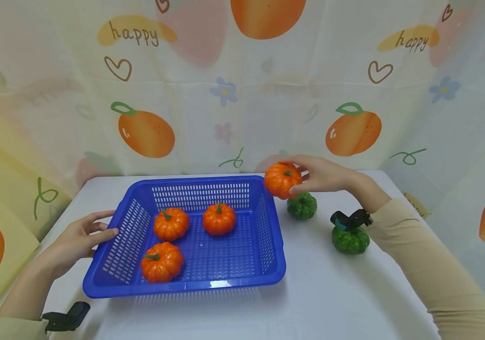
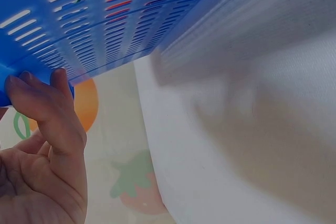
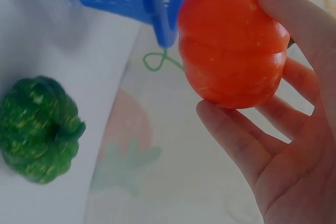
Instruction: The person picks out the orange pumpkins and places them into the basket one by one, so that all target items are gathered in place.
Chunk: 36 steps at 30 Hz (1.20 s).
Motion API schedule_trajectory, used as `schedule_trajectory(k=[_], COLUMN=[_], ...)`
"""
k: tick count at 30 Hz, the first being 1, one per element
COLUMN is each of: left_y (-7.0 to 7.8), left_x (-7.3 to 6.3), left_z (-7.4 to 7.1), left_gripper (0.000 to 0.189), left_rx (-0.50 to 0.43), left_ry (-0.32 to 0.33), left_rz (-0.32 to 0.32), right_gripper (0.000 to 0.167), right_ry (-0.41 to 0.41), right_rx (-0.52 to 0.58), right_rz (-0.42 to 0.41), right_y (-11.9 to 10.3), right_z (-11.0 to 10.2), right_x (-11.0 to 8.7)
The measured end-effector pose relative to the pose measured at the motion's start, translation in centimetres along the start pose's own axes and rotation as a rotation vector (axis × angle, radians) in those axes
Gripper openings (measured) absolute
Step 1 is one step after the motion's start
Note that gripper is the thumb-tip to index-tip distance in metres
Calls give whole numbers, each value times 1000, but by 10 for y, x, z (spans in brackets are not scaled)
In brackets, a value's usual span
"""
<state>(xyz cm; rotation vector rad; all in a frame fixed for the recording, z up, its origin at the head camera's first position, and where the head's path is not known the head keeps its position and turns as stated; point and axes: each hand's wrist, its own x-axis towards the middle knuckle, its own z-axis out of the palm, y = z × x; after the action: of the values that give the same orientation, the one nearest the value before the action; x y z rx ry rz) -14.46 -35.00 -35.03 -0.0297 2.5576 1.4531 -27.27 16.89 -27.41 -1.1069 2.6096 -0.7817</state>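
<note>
In the head view my right hand (image 1: 321, 174) holds an orange pumpkin (image 1: 282, 180) above the right back corner of a blue plastic basket (image 1: 183, 286). Thumb and fingertips grip that pumpkin (image 3: 231, 40) from its sides in the right wrist view. My left hand (image 1: 78, 238) grips the basket's left rim, thumb on top; from the left wrist, its curled fingers (image 2: 55, 106) show at the rim's underside. Inside the basket sit an orange pumpkin (image 1: 171, 224) at back left, another orange pumpkin (image 1: 219, 219) near the middle and a third orange pumpkin (image 1: 162, 262) at front left.
Right of the basket, a green pumpkin (image 1: 302, 206) rests on the white table (image 1: 319, 302), below my right hand. A second green pumpkin (image 1: 350, 240) lies farther right, partly covered by the black wrist camera (image 1: 350, 220). A printed curtain (image 1: 264, 113) hangs behind the table.
</note>
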Motion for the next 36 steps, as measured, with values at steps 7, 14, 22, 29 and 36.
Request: schedule_trajectory(k=[7, 14, 22, 29, 36], left_y=[-1, -1, 0, 0, 0], left_x=[0, -1, -1, -2, -1], left_z=[0, 0, -1, 0, 0], left_gripper=[71, 69, 70, 69, 70], left_rx=[1, -5, 0, -6, -1], left_ry=[1, 6, 9, 7, 7], left_rz=[0, 15, 8, 14, 8], right_gripper=[64, 64, 63, 67, 68], right_ry=[-43, -56, -88, -117, -130], right_rx=[28, 9, -3, -30, -124], right_rz=[-86, -112, -129, -116, -141], right_y=[-12, -20, -30, -38, -46], right_z=[3, 10, 19, 26, 33], right_x=[14, 24, 34, 41, 49])
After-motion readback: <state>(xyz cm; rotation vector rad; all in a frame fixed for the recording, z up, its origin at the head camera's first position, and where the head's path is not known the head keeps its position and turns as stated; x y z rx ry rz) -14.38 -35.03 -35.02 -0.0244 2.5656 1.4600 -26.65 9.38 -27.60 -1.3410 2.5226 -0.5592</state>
